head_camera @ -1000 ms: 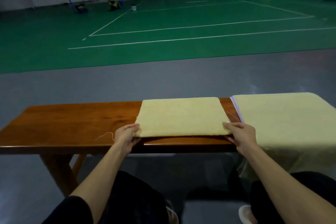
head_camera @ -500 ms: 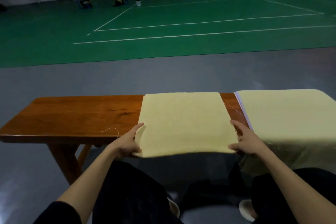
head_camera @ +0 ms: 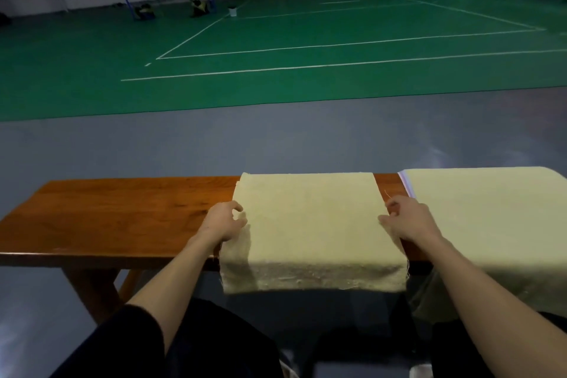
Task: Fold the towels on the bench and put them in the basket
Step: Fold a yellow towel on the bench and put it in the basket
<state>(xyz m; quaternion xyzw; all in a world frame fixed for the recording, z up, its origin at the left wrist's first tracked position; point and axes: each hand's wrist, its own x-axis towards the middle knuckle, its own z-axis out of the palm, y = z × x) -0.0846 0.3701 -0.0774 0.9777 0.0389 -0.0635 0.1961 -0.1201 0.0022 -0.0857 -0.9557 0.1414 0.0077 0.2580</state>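
A pale yellow towel (head_camera: pixel 313 224) lies across the brown wooden bench (head_camera: pixel 122 218), its near part hanging over the bench's front edge. My left hand (head_camera: pixel 225 221) pinches the towel's left side edge about halfway up, thumb and forefinger curled round the cloth. My right hand (head_camera: pixel 405 221) grips the right side edge at the same height, thumb on top of the cloth. A stack of yellow towels (head_camera: pixel 491 224) covers the bench's right end, apart from the middle towel. No basket is in view.
The bench's left half is bare wood. Grey floor (head_camera: pixel 276 144) lies beyond the bench, then a green court with white lines. My knees in dark trousers sit below the front edge.
The towel was pulled toward me, and its near part now droops over the front edge. Both hands left the near corners and moved up to the middle of the side edges.
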